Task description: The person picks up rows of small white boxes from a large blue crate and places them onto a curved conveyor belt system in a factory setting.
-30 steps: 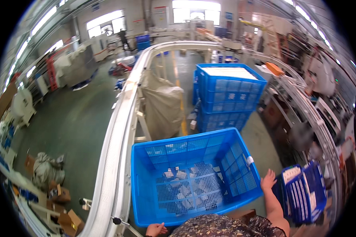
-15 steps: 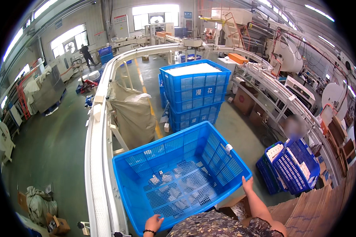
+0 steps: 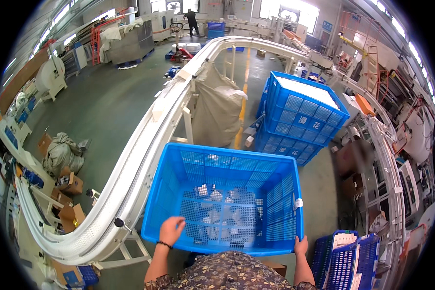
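A large blue plastic crate (image 3: 237,153) with mesh walls is tilted up in front of my body. My right hand (image 3: 301,245) grips its near right corner, thumb up along the rim. Over the near left part of the crate is my left hand (image 3: 171,230), a dark bracelet at the wrist. Its fingers are loosely bent and apart from the thumb, holding nothing that I can see. Pale crumpled pieces (image 3: 216,195) show at the mesh bottom; I cannot tell whether they lie inside or beneath it. A small white tag (image 3: 297,204) hangs on the right rim.
A curved white conveyor (image 3: 147,137) runs along the left and round the back. Beyond the crate stand stacked blue crates (image 3: 302,121), the top one full of white goods, and a beige sack (image 3: 217,108). Dark blue baskets (image 3: 340,258) sit at lower right. A person (image 3: 192,21) stands far off.
The view has swung left, and the crate has turned squarer to my body. My left hand has moved from the near left rim to over the crate. My right hand keeps its corner.
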### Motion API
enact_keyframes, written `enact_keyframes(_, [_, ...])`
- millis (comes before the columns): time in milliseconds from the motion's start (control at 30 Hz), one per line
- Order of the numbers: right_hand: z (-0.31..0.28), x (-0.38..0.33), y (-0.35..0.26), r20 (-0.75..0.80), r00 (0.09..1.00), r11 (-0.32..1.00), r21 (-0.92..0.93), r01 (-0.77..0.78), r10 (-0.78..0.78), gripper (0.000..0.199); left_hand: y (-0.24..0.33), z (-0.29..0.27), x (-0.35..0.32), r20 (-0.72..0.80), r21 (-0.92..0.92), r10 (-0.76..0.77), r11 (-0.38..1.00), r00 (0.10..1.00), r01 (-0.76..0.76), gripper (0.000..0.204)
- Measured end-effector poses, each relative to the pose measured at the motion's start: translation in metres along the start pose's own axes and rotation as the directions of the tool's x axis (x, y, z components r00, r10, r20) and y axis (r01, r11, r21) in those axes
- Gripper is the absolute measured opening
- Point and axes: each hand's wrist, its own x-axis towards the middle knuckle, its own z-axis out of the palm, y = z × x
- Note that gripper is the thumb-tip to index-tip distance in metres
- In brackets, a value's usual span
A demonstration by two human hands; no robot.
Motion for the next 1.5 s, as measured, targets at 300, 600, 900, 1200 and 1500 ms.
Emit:
enact_keyframes(300, [-0.01,-0.014,-0.012,-0.094,0.995,0.999,-0.02,-0.048,0.046,0.03,-0.035,-0.129,0.125,-0.593,0.285,0.114,0.956,0.797,0.076,0.044])
enact_keyframes(600, [0.001,-0.024,-0.015,-0.184,0.969,0.986,0.063,-0.153,0.162,0.026,-0.197,-0.187,0.146,-0.438,0.436,-0.146,0.828,0.887,0.352,0.051])
enact_keyframes(900, [0.012,-0.025,0.0,-0.242,0.934,0.965,0.092,-0.246,0.261,0.027,-0.156,-0.193,0.093,-0.333,0.452,-0.133,0.846,0.933,0.282,0.054])
enact_keyframes(1200, [0.023,-0.012,-0.027,-0.116,0.935,0.928,0.215,-0.305,0.334,0.035,-0.227,-0.253,0.0,-0.283,0.714,-0.167,0.621,0.944,0.324,0.04])
enact_keyframes(1500, [0.01,-0.033,-0.005,-0.142,0.895,0.891,0.243,-0.383,0.423,0.027,0.027,-0.099,-0.044,-0.028,0.525,-0.238,0.823,0.971,0.217,0.028])
